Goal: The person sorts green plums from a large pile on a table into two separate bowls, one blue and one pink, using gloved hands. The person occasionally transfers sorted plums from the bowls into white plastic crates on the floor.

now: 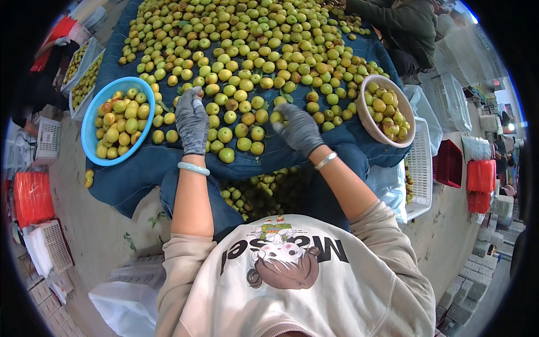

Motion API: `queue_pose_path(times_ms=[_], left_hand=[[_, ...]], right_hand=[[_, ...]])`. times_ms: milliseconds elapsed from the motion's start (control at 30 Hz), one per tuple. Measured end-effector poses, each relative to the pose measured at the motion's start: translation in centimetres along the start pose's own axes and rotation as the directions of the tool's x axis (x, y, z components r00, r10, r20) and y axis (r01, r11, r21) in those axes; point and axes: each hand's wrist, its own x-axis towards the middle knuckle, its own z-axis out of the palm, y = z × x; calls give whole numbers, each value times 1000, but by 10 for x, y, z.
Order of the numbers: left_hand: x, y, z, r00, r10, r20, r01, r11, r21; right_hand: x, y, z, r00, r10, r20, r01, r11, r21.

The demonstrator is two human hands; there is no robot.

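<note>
Yellow-green jujubes (244,96), some with brown-red patches, lie loose over a dark blue cloth (236,158) on the table before me. My left hand (191,122), in a grey knit glove, has its fingers drawn together around a reddish jujube (201,94), mostly hidden by the fingertips. My right hand (300,128), gloved alike and slightly blurred, curls its fingers around a green jujube (276,117) just above the cloth. A blue plastic basket (86,126) of jujubes stands left of my left hand. At the right, a beige basket (363,107) holds more of them.
More jujubes (265,183) lie below the table edge between my knees. A white crate (422,168) and a clear plastic bag (387,185) stand at right. Another person's dark sleeve (396,21) reaches over the far right corner. Crates of fruit (86,82) stand at far left.
</note>
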Motion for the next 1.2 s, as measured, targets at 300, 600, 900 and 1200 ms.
queue_pose_path(times_ms=[300, 600, 900, 1200], left_hand=[[-14, -14, -39, 831, -555, -42, 416, 670, -615], [-50, 38, -70, 902, -223, 369, 61, 913, 402], [-104, 26, 0, 815, -329, 476, -58, 773, 632], [-54, 14, -37, 963, -134, 235, -28, 814, 581]], right_hand=[[-48, -27, 56, 981, -65, -182, 106, 968, 227], [-34, -52, 48, 994, 86, 73, -85, 996, -20], [-43, -20, 51, 969, 52, -242, 39, 934, 355], [-37, 6, 54, 954, 255, 157, -187, 96, 978]])
